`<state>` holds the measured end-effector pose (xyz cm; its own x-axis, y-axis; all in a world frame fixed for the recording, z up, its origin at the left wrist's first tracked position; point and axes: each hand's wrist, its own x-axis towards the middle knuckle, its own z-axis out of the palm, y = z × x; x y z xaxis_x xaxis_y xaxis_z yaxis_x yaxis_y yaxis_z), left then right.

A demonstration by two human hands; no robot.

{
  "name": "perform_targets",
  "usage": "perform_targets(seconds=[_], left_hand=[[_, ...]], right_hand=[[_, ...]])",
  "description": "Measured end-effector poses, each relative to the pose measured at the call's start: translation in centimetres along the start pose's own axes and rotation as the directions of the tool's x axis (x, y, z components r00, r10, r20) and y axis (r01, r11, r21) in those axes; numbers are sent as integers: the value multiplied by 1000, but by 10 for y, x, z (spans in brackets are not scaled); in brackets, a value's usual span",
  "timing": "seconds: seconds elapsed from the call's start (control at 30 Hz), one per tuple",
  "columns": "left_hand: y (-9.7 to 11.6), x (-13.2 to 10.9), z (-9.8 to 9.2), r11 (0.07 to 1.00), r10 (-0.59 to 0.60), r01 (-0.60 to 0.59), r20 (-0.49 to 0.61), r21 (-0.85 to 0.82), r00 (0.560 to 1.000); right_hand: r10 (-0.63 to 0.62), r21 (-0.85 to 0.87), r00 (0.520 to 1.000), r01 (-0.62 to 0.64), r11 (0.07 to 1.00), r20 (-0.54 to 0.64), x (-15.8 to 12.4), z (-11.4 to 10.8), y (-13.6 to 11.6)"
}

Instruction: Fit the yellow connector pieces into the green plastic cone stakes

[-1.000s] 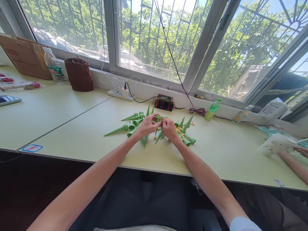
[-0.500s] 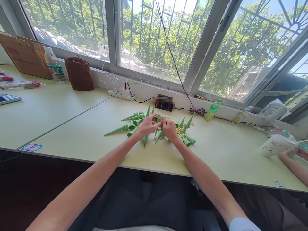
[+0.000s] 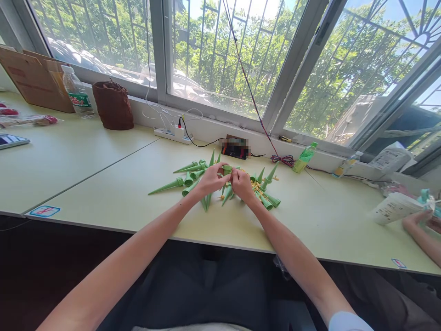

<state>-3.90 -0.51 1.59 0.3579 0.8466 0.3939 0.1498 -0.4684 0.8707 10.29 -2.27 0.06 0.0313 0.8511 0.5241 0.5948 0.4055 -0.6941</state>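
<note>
With clock directions read from the hands and twelve towards the window, a green cap [image 3: 227, 169] is held at the centre, just above the table [image 3: 193, 226]. It is gripped between the thumb and fingers of the left hand [image 3: 209, 180]. The fingertips of the right hand [image 3: 242, 184] are bunched together at its three o'clock side; whether anything small is pinched there cannot be told, since the knuckles hide it.

The cap could be lost most easily through uneven pressure: only a small rim is gripped, and if it were twisted or pushed hard from three o'clock, it could be tipped out of the left fingers. Being round, it could then be rolled among the green spikes [image 3: 167, 185] at nine o'clock.

Green cones [image 3: 272, 202] and yellow bits [image 3: 255, 186] are crowded together at four o'clock, close under the right wrist. If that wrist were lowered or swung, they could be scattered, and the bits, being tiny, could be mislaid. A loose yellow piece [image 3: 221, 197] at six o'clock could be brushed towards the near edge. The phone [image 3: 234, 151] at twelve is probably too far off to be knocked.
</note>
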Motion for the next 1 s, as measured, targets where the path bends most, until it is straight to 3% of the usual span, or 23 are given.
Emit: perform_targets(seconds=[1.0], left_hand=[[6,-2,-1,1000,-8,8,44,1,999]], right_hand=[[-20,-2,1000,20,1000,0,0,0,2]])
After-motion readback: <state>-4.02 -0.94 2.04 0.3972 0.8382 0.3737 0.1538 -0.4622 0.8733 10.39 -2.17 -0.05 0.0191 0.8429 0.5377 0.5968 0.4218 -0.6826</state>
